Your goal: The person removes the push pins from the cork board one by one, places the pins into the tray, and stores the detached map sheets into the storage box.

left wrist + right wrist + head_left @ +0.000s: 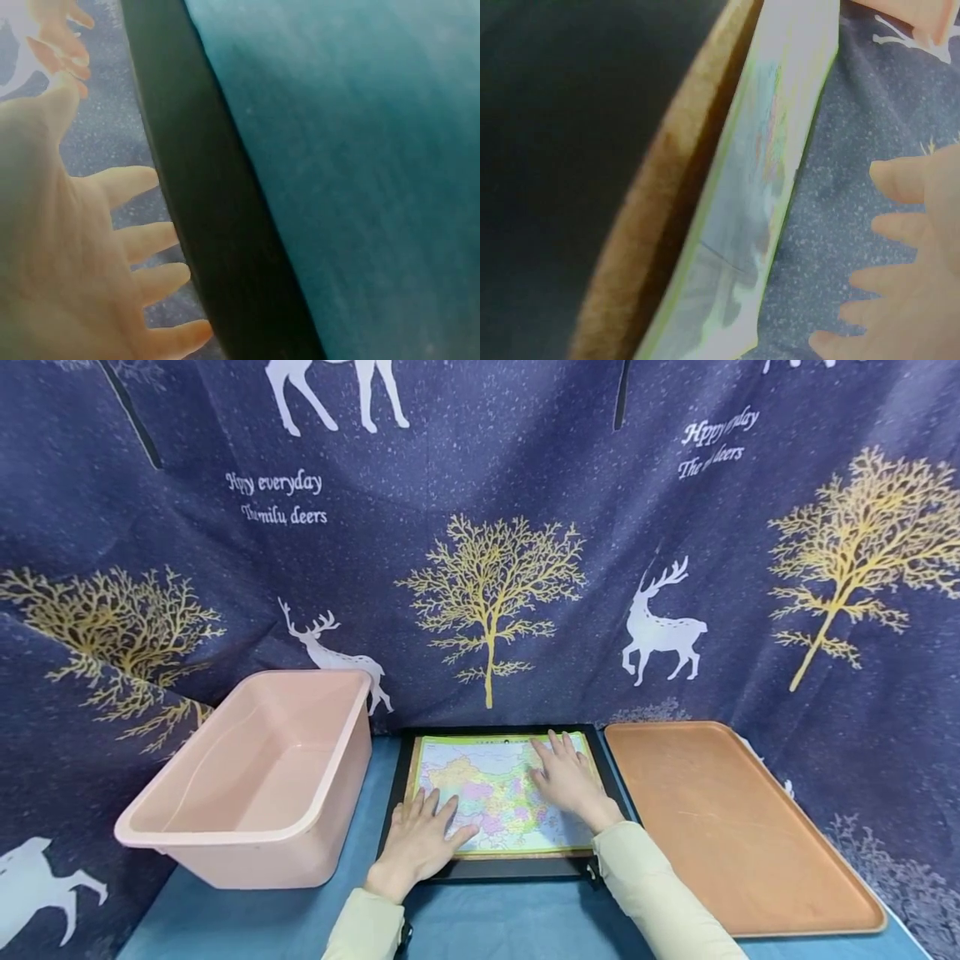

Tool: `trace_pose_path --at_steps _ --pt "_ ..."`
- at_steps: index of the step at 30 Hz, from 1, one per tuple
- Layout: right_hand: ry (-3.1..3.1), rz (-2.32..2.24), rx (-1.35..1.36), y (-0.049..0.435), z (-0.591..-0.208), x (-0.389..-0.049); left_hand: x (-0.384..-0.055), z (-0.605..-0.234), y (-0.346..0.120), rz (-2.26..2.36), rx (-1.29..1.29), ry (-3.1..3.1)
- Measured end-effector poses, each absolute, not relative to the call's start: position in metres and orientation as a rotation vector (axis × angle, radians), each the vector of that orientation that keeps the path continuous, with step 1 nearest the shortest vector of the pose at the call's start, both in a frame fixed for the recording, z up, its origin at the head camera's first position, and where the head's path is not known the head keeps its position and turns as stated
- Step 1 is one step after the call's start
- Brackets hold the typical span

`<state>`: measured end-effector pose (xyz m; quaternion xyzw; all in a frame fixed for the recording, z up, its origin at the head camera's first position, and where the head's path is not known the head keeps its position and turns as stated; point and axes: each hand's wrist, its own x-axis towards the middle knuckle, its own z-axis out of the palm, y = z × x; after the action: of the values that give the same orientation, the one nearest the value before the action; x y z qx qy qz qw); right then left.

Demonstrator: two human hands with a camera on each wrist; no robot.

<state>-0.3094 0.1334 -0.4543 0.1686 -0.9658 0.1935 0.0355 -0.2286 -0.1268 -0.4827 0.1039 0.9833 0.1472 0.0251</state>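
Observation:
A colourful sheet map [504, 781] with a light green border lies over a brown layer [656, 195] on a black board [510, 869]. My left hand [422, 841] is spread at the map's lower left, thumb pointing inward. At the upper right, my right hand [570, 777] lies over the map with fingers apart. Neither hand grips anything. In the left wrist view, the fingers [150, 241] reach toward the black board's edge. The right wrist view has the map [754, 165] tilted edgewise, with the spread right hand beside it.
A deep pink tub [330, 810] stands left of the black board. On the right lies a brown tray [720, 827] with a low rim. Blue cloth [487, 918] covers the table, and a dark blue curtain [465, 468] with deer and trees hangs behind.

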Motion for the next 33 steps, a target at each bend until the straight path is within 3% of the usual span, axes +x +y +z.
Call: trace_pose_path --at_steps 33 --pt "-2.975 0.592 0.679 0.119 -0.465 -0.367 -0.228 -0.481 -0.133 0.452 0.405 3.048"
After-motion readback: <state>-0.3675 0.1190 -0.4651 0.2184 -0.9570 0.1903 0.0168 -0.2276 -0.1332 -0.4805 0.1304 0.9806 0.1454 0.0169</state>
